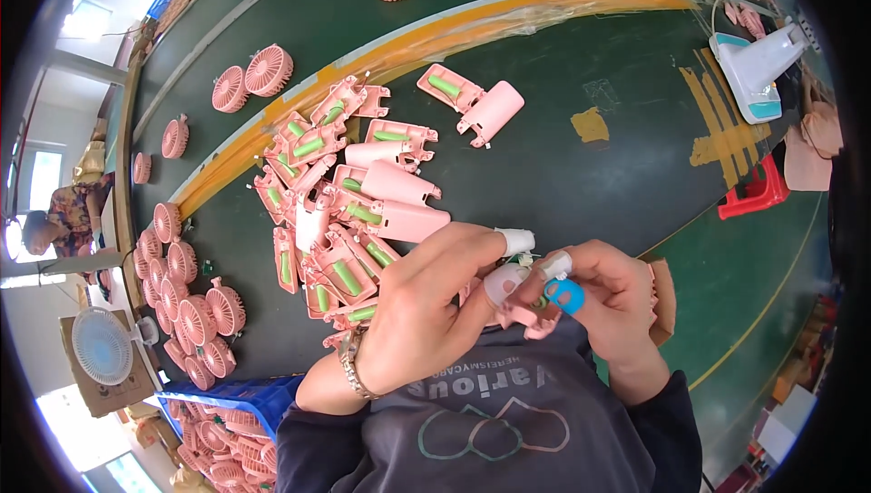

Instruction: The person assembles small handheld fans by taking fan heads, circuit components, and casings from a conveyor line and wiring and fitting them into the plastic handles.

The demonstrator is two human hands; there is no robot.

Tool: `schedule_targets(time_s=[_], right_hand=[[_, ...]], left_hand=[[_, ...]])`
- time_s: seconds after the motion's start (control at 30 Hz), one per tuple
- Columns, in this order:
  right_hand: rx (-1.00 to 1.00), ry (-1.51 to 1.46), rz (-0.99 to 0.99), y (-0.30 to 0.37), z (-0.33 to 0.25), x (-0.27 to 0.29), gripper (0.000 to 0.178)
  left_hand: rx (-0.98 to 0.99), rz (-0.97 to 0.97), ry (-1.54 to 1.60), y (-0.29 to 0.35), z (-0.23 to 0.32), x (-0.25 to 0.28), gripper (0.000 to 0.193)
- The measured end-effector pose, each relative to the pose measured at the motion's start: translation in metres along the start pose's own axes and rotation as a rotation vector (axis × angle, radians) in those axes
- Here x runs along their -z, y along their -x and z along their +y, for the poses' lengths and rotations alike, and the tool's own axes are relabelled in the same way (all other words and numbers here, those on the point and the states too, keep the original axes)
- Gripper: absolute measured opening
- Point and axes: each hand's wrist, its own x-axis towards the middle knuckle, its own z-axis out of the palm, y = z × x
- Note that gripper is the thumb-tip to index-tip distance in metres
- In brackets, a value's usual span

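Observation:
Close to my body, both hands are closed around a pink plastic fan handle part (535,319), mostly covered by my fingers. My left hand (422,302) grips it from the left, with white covers on thumb and forefinger. On the other side my right hand (612,298) pinches it, wearing a blue cover on the thumb and a white one on a finger. A small white piece (524,259) shows between the fingertips; its kind is unclear. Beyond my left hand lies a heap of pink handle shells (399,182), several holding green battery cells (346,277).
Pink round fan heads (198,321) cluster at the left, near a blue crate (263,398) full of more. A yellow-taped strip (363,53) crosses the dark table. At the right stand a white-and-teal device (753,71) and a red plastic stool (758,192). Another person sits far left.

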Motion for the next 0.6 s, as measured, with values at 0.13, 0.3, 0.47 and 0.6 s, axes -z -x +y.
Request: schedule_targets(time_s=[0.13, 0.3, 0.47, 0.6], right_hand=[[-0.079, 0.065, 0.021, -0.004, -0.002, -0.005, 0.012], [0.135, 0.594, -0.037, -0.011, 0.0, -0.001, 0.015], [0.197, 0.728, 0.033, -0.02, -0.008, -0.012, 0.015], [0.584, 1.158, -0.006, -0.025, -0.01, -0.007, 0.015]], left_hand=[[-0.053, 0.013, -0.037, 0.004, -0.002, 0.005, 0.023], [-0.144, -0.1, -0.224, 0.001, 0.005, 0.011, 0.022], [-0.051, -0.015, -0.207, 0.006, 0.004, 0.007, 0.024], [0.105, 0.002, -0.179, 0.009, 0.009, 0.005, 0.028]])
